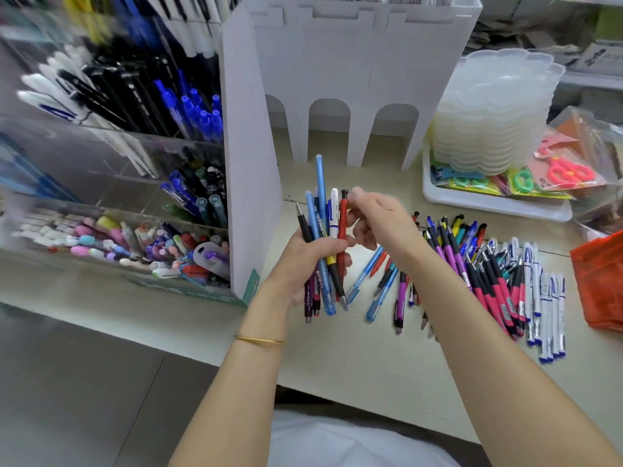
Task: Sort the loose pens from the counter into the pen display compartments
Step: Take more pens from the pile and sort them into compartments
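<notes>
While in left hand (303,264), pens (320,217) upright.

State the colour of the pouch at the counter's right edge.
Orange-red pouch, shown best in the head view.

AIHAO on the blue pen (319,227), AIHAO upside down on the dark purple pen (308,295)

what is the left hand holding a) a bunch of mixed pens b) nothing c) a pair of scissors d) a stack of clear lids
a: the left hand grips a bunch of mixed pens, while the scissors and the clear lids sit in the white tray off to the right.
</notes>
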Demonstrator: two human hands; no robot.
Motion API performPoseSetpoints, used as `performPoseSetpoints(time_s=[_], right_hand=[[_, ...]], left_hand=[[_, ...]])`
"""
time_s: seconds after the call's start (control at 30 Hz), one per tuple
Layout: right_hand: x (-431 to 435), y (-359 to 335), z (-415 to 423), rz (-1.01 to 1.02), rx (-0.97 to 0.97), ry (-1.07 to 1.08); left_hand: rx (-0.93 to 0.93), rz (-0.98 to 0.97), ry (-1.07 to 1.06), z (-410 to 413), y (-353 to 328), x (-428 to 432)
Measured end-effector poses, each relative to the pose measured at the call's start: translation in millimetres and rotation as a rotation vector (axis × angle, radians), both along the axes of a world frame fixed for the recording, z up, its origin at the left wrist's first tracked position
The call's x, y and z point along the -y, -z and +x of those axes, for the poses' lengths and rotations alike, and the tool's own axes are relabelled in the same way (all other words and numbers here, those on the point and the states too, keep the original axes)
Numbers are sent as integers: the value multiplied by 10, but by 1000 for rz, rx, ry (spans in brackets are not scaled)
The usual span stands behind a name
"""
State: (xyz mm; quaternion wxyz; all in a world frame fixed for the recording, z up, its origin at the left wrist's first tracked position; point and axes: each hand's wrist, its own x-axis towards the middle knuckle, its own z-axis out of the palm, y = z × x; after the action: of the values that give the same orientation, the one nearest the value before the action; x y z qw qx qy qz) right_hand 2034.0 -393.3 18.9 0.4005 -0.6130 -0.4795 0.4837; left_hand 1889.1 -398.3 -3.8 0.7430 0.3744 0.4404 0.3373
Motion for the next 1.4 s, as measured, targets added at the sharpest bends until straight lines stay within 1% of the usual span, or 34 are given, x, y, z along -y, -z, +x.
performPoseSetpoints(time_s=[0.07,0.17,0.3,0.4,0.57,0.77,0.83,0.93,1.07,1.23,1.4], right_hand=[[44,-107,-50,74,-1,-3],[134,-304,-154,161,-40,-5],[251,-562,-385,246,-66,-75],[304,-727,-611,293,-95,-122],[314,-926,-1080,319,-151,-251],[242,-1011,-1610,306,-94,-355],[187,-1000,-1747,309,-57,-355],[76,-990,-1975,340,17,-350],[-122,-1013,-2413,371,65,-329],[-392,-1057,-2992,396,129,-234],[-559,-1030,-3363,409,361,-153]], left_hand=[[57,-12,14,-62,-126,118],[85,11,48,-162,-328,311],[169,3,13,-335,-570,526],[237,18,-66,-518,-721,664],[352,45,-292,-894,-888,820],[485,-14,-498,-1391,-987,746],[491,-29,-530,-1559,-971,664],[448,-32,-538,-1824,-945,517],[382,-6,-470,-2231,-917,244],[309,55,-328,-2704,-898,-104],[235,95,-287,-3037,-855,-325]])
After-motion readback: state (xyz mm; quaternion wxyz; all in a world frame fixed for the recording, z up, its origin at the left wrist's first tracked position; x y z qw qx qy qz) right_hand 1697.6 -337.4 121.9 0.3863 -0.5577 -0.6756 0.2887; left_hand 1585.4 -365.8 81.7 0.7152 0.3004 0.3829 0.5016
